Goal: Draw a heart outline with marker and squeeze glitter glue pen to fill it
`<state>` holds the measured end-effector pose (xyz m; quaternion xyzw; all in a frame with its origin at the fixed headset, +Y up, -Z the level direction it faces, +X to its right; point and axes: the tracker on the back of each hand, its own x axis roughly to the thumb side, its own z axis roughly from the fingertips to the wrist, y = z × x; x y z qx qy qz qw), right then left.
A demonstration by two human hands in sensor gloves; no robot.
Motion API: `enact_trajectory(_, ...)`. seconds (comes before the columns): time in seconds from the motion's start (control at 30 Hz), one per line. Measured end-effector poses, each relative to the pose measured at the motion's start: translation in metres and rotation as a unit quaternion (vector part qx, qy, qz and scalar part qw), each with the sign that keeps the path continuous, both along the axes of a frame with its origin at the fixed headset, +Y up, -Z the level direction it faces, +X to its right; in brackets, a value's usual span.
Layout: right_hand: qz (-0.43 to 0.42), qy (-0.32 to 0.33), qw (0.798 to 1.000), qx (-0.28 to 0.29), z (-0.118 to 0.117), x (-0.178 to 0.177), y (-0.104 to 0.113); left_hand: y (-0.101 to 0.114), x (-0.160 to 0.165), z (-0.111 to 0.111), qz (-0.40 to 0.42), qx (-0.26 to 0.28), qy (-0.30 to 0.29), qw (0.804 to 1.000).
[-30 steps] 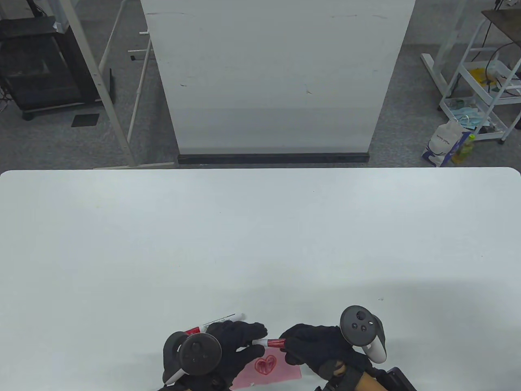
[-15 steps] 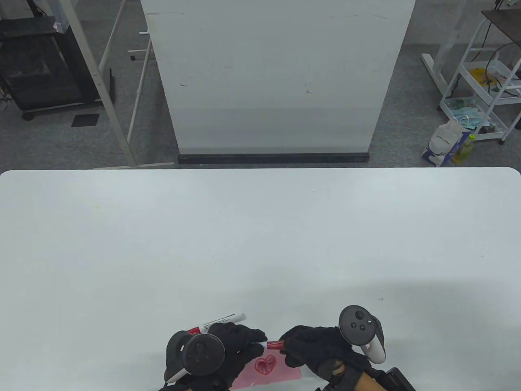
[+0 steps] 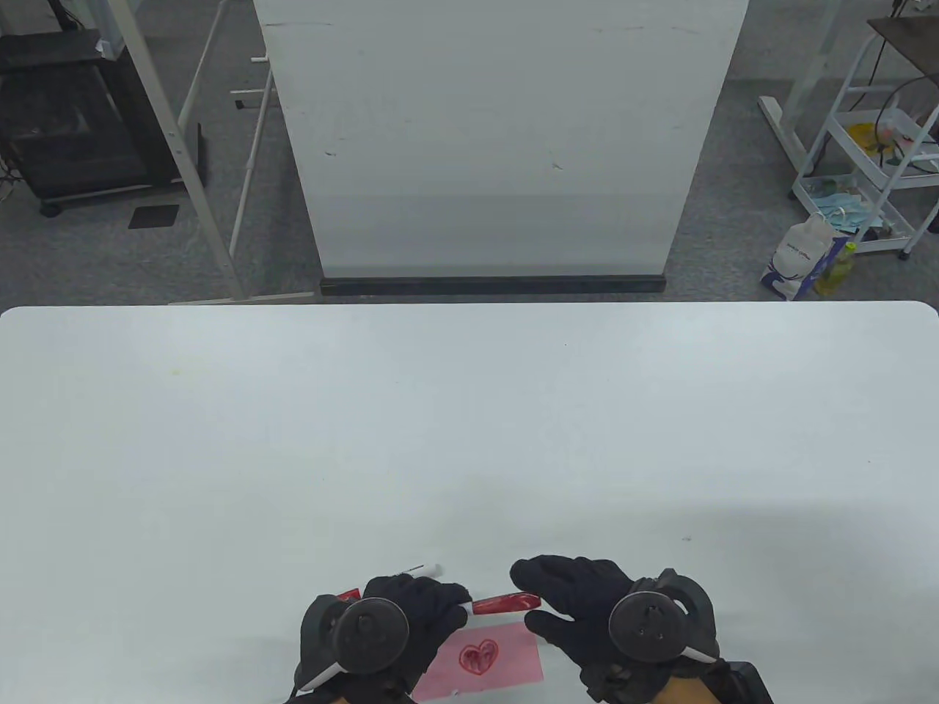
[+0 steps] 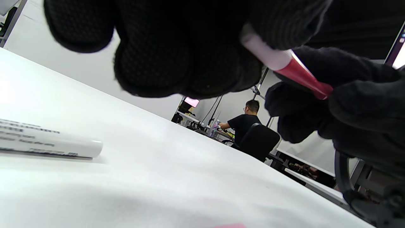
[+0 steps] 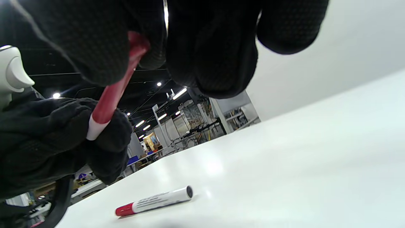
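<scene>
A slim red glitter glue pen (image 3: 505, 603) with a white end is held level above the smooth white bench (image 3: 469, 440), just beyond a pink paper (image 3: 486, 662) bearing a red heart (image 3: 478, 656). The left hand (image 3: 411, 623) in a knit black glove pinches the white end; the right hand (image 3: 587, 616) has its fingers (image 5: 95, 44) curled round the red end. A round white marker (image 5: 155, 200) with a red cap lies on the bench behind the left hand.

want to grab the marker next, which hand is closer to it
Left. The left hand partly covers the marker lying on the table; the right hand sits further right, across the glitter glue pen both hands hold.
</scene>
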<state>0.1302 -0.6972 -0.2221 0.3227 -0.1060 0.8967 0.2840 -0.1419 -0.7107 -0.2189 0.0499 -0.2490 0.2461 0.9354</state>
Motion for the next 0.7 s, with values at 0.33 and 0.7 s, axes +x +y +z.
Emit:
enact_trajectory(0.33, 0.112, 0.010, 0.991, 0.080, 0.013, -0.017, 0.001, -0.001, 0.002, 0.001, -0.015, -0.002, -0.006, 1.000)
enact_trajectory(0.7, 0.123, -0.032, 0.989, 0.078, 0.005, -0.004, 0.009, -0.002, -0.008, -0.002, 0.021, 0.019, 0.043, 0.999)
